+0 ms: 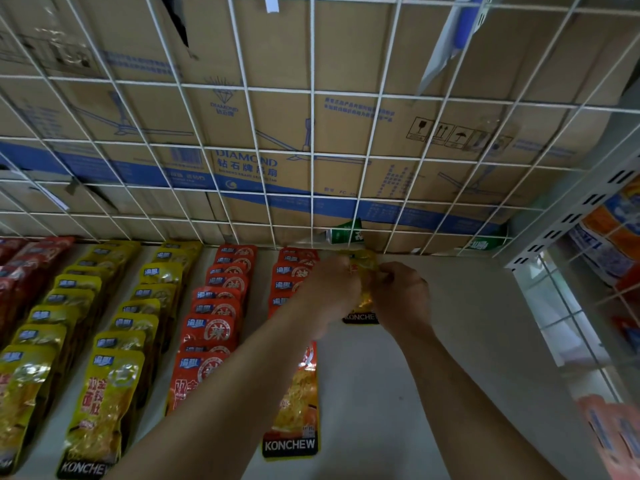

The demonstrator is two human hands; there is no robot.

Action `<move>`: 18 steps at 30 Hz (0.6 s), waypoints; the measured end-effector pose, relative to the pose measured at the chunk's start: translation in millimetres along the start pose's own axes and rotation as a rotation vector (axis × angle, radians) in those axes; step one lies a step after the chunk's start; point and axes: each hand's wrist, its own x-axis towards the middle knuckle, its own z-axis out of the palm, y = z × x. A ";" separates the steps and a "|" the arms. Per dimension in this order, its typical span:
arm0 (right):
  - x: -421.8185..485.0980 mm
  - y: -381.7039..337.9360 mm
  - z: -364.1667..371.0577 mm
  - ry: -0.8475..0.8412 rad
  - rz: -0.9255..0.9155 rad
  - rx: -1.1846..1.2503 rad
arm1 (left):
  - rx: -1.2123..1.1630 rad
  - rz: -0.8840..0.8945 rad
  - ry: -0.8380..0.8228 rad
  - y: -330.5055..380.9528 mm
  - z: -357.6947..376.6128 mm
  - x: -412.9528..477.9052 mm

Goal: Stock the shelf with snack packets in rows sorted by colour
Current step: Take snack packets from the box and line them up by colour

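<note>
Both my hands hold one yellow snack packet (362, 289) at the back of the white shelf (433, 358), close to the wire grid. My left hand (329, 292) grips its left edge and my right hand (401, 296) grips its right edge. The packet's black bottom strip shows below my hands. To its left run rows of overlapping packets: two red rows (214, 323) (294, 403), the right one partly under my left forearm. Further left lie two yellow rows (114, 375) (41, 341) and a red row (14, 268) at the left edge.
A white wire grid (311, 150) backs the shelf, with cardboard boxes (277, 116) behind it. A green packet (346, 233) lies behind the grid. A perforated upright (571, 216) and wire side panel close the right side, with orange packets (613, 230) beyond.
</note>
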 end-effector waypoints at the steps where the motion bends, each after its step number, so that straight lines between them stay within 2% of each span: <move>1: -4.2 -1.0 -2.7 0.003 0.019 0.037 | -0.052 0.007 0.015 4.3 -6.6 -6.5; 4: -22.0 -2.9 -8.9 -0.009 0.038 0.126 | -0.045 0.101 0.073 5.2 -36.1 -28.9; 7: -44.2 -8.4 -9.5 -0.077 0.025 0.149 | -0.069 0.088 0.159 -10.3 -58.1 -48.8; 12: -78.8 -18.6 -4.7 -0.206 -0.027 0.213 | 0.272 0.182 0.206 -43.5 -69.9 -77.7; 16: -101.5 -22.3 -1.5 -0.298 0.027 0.241 | 0.375 0.160 0.322 -68.7 -65.6 -97.6; 18: -110.0 -23.8 -0.3 -0.327 0.035 0.214 | 0.410 0.113 0.326 -78.2 -62.9 -103.3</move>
